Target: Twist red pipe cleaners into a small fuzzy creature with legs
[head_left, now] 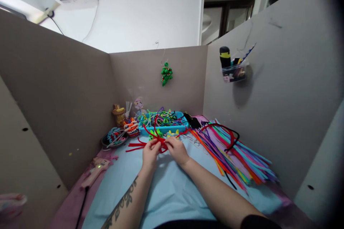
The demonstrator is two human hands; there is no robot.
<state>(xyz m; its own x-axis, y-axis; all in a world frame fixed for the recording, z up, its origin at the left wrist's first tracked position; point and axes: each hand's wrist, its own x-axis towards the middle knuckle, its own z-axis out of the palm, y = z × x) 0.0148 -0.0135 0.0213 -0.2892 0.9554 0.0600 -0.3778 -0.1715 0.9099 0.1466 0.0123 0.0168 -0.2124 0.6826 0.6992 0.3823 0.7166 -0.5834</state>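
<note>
Red pipe cleaners (162, 144), bent together into a small woven piece with loose ends sticking out left and up, are held between my two hands above the blue cloth. My left hand (150, 152) pinches the left side of the piece. On the right side, the fingers of my right hand (176, 149) are closed on the same piece. Just behind it sit a green pipe-cleaner figure (155, 134) and a yellow and blue one (173, 134), both partly covered by the red strands.
A blue basket (163, 129) of tangled pipe cleaners stands behind. Loose coloured pipe cleaners (231, 154) spread at right near scissors (191, 139). At left are a dark bowl (103, 144), an orange woven piece (131, 127) and a pink glue gun (95, 174) with a cord. Grey panels enclose three sides.
</note>
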